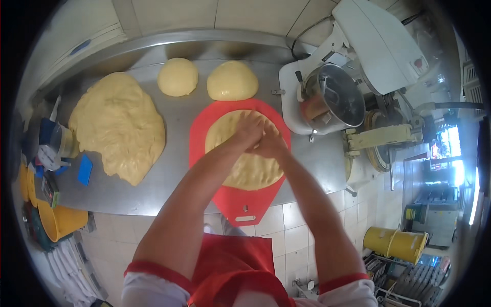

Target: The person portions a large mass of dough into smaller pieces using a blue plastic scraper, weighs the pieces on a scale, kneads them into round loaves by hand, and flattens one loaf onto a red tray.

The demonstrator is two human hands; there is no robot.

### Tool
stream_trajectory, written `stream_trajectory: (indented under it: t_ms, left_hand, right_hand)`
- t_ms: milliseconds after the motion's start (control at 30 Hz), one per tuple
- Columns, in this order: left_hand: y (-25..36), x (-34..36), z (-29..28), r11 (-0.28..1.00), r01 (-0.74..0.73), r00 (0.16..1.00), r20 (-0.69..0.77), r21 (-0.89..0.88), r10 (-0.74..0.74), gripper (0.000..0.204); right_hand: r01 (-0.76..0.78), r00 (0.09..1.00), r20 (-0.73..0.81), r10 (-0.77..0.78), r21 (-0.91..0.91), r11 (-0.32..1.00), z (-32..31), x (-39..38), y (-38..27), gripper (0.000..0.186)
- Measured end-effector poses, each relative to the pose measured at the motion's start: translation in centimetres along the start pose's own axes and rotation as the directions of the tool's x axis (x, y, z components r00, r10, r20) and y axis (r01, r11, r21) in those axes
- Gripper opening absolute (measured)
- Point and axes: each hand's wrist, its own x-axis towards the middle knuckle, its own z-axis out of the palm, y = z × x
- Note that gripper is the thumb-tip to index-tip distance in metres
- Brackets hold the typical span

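A round, flattened piece of yellow dough lies on a red board with a handle slot at its near end. Finger dents mark the dough's surface. Both hands are on its middle and far part, close together and overlapping. My left hand reaches in with its fingers stretched away from me; they look slightly blurred. Beside it, my right hand has its fingers spread against the dough, partly hidden by the left. Behind the board sit a domed dough ball and a smaller dough ball.
A large slack mass of dough covers the left of the steel table. Near it are a blue scraper and a dial scale. At right stands a mixer with a steel bowl. A yellow bin stands lower right.
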Motion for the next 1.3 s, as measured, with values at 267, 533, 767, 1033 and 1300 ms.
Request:
stream_trajectory:
  t_ms: [267, 533, 767, 1033, 1300]
  left_hand:
    - [-3.4, -2.3, 1.1, 0.987, -0.15, 0.695, -0.716, -0.056, 0.065, 0.056]
    - [-1.8, -9.3, 0.6, 0.866, -0.317, 0.68, -0.729, -0.387, -0.077, 0.068]
    - [-11.4, -28.5, 18.3, 0.757, -0.11, 0.64, -0.629, -0.644, -0.442, 0.046]
    - [-25.6, -48.5, 24.3, 0.436, -0.272, 0.556, -0.51, -0.858, -0.656, 0.045]
    - [-33.8, -61.6, 34.2, 0.168, -0.011, 0.561, -0.145, -0.986, -0.815, 0.052]
  right_hand:
    - [-0.07, 0.87, -0.492, -0.045, -0.212, 0.975, -0.8, -2.4, -4.0, 0.095]
    - [-0.002, 0.858, -0.512, -0.028, -0.058, 0.998, 6.7, 0.7, 2.3, 0.068]
    - [0.587, 0.701, -0.492, -0.516, 0.809, 0.026, 10.2, -2.0, -26.1, 0.041]
    - [0.839, 0.418, -0.396, -0.818, -0.177, 0.515, 0.0, 6.0, -80.3, 0.036]
    - [0.387, 0.679, -0.072, -0.73, -0.811, 0.439, 2.7, 19.2, -91.2, 0.033]
